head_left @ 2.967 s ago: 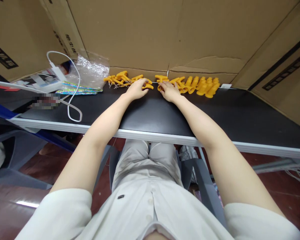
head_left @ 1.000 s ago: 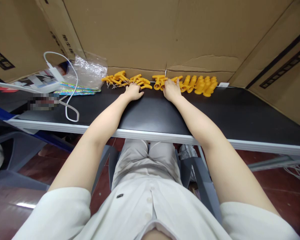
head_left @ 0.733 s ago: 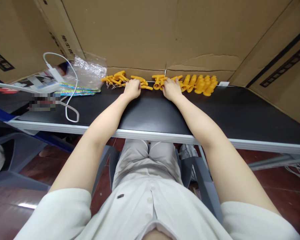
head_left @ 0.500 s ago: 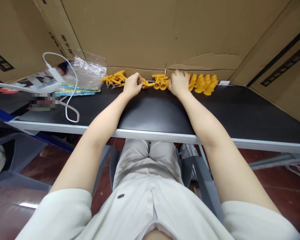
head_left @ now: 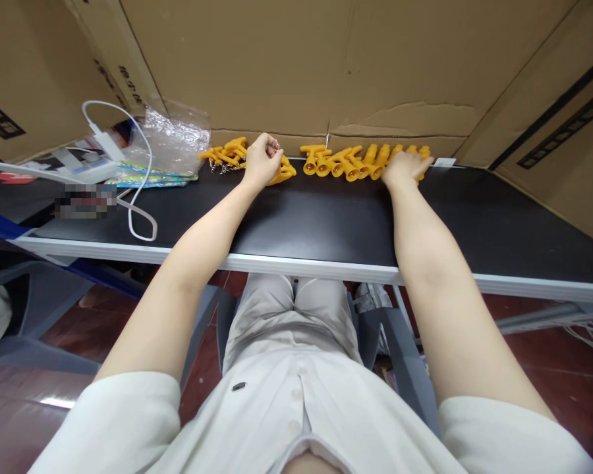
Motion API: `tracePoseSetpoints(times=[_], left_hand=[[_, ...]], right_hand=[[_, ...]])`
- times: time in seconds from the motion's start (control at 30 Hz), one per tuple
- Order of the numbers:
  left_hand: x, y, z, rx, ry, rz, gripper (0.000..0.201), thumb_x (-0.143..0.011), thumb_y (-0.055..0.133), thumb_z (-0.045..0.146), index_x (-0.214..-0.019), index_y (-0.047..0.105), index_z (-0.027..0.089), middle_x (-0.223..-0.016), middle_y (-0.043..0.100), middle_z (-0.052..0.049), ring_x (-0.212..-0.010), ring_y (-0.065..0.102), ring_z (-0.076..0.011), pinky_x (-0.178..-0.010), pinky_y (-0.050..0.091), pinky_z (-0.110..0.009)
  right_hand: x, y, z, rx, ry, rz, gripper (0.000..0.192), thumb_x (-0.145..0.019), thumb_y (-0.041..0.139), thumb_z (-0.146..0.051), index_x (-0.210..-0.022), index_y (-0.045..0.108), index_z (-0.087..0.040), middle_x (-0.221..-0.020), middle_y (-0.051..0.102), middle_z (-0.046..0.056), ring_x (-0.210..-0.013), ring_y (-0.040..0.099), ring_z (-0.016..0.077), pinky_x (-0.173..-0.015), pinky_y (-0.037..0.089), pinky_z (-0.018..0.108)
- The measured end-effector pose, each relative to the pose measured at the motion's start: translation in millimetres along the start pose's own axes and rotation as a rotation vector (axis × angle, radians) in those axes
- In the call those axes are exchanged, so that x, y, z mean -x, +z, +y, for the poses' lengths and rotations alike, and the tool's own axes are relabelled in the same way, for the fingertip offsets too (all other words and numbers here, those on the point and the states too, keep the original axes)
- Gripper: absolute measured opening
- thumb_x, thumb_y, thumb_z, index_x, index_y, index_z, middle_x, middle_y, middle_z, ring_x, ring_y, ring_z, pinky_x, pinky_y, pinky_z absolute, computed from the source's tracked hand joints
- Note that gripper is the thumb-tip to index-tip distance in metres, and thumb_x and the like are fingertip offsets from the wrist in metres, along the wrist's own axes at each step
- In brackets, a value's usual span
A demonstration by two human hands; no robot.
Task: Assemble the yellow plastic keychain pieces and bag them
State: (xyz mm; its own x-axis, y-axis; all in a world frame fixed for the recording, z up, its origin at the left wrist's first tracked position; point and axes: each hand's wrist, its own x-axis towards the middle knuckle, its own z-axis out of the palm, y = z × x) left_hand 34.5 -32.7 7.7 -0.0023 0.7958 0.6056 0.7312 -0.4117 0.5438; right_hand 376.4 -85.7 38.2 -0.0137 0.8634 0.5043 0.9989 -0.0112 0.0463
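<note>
My left hand is closed in a pinch around a small metal chain. Yellow plastic parts lie just under and beside its fingers; whether they hang from that chain I cannot tell. Left of this hand is a cluster of yellow parts with metal chains. Toward the right, my right hand lies with fingers spread over a group of yellow plastic pieces, partly hiding them. Between the hands stands a row of yellow pieces with round flared ends, some with T-shaped tops.
A cardboard wall rises behind the black tabletop. At left are a clear plastic bag, colourful flat packets and a white cable. A small white card sits beyond my right hand.
My right hand has moved right along the row, from the middle pieces to the far-right group, and its fingers have spread. The yellow parts by my left hand have shifted closer to it.
</note>
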Motion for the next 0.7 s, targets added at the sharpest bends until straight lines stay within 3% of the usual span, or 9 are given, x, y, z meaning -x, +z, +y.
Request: tracePoseSetpoints(times=[0.07, 0.17, 0.27, 0.33, 0.43, 0.53, 0.7], left_hand=[[-1.5, -0.1, 1.2, 0.059, -0.059, 0.048, 0.004, -0.104, 0.071, 0.025, -0.106, 0.069, 0.022, -0.091, 0.071, -0.004, -0.095, 0.075, -0.0226, -0.103, 0.061, -0.041], [-2.7, -0.5, 2.2, 0.143, -0.082, 0.113, 0.013, -0.099, 0.077, 0.021, -0.094, 0.064, 0.023, -0.082, 0.065, 0.000, -0.092, 0.074, -0.0218, -0.100, 0.059, -0.037], [-2.1, -2.4, 3.4, 0.132, -0.095, 0.099, 0.017, -0.098, 0.076, 0.019, -0.089, 0.062, 0.023, -0.078, 0.063, 0.001, -0.091, 0.073, -0.0215, -0.099, 0.058, -0.036], [-0.3, -5.2, 5.6, 0.093, -0.111, 0.051, 0.017, -0.099, 0.075, 0.021, -0.087, 0.062, 0.022, -0.080, 0.064, 0.000, -0.092, 0.072, -0.0216, -0.099, 0.057, -0.036], [5.1, -11.2, 11.2, 0.032, -0.140, -0.051, 0.022, -0.102, 0.071, 0.029, -0.084, 0.061, 0.021, -0.082, 0.065, -0.002, -0.095, 0.072, -0.0219, -0.099, 0.057, -0.035], [12.0, -16.9, 17.1, -0.015, -0.205, -0.190, 0.025, -0.105, 0.065, 0.032, -0.083, 0.062, 0.021, -0.077, 0.063, -0.002, -0.085, 0.071, -0.0209, -0.093, 0.058, -0.034], [19.3, -20.1, 21.6, -0.051, -0.219, -0.401, 0.011, -0.094, 0.076, 0.028, -0.095, 0.069, 0.020, -0.069, 0.062, 0.000, -0.068, 0.067, -0.0181, -0.085, 0.060, -0.033]], right_hand=[[-2.5, 0.7, 2.3, -0.009, 0.007, -0.052, 0.072, -0.128, 0.030, -0.047, -0.122, 0.080, 0.005, -0.161, 0.053, 0.042, -0.155, 0.052, 0.0383, -0.117, 0.042, 0.051], [-16.9, 6.3, 0.9, -0.051, 0.046, -0.138, 0.071, -0.126, 0.042, -0.053, -0.130, 0.077, 0.008, -0.162, 0.049, 0.044, -0.154, 0.054, 0.0400, -0.115, 0.045, 0.047], [-33.5, 13.9, -4.4, -0.070, 0.224, -0.289, 0.062, -0.124, 0.055, -0.042, -0.148, 0.068, 0.014, -0.157, 0.051, 0.048, -0.151, 0.059, 0.0412, -0.112, 0.048, 0.045], [-40.3, 17.1, -7.6, -0.059, 0.323, -0.373, 0.057, -0.121, 0.060, -0.027, -0.159, 0.059, 0.016, -0.157, 0.051, 0.050, -0.151, 0.060, 0.0423, -0.113, 0.049, 0.043], [-42.5, 17.6, -10.0, -0.047, 0.329, -0.403, 0.056, -0.118, 0.062, -0.013, -0.165, 0.053, 0.016, -0.159, 0.048, 0.051, -0.153, 0.059, 0.0428, -0.114, 0.048, 0.040], [-41.4, 15.7, -11.0, -0.021, 0.319, -0.425, 0.057, -0.117, 0.062, -0.013, -0.166, 0.051, 0.016, -0.159, 0.048, 0.050, -0.154, 0.058, 0.0419, -0.113, 0.047, 0.038], [-45.9, 21.0, -9.1, 0.069, 0.291, -0.448, 0.057, -0.119, 0.059, -0.015, -0.163, 0.051, 0.021, -0.156, 0.048, 0.053, -0.152, 0.061, 0.0397, -0.107, 0.048, 0.034]])
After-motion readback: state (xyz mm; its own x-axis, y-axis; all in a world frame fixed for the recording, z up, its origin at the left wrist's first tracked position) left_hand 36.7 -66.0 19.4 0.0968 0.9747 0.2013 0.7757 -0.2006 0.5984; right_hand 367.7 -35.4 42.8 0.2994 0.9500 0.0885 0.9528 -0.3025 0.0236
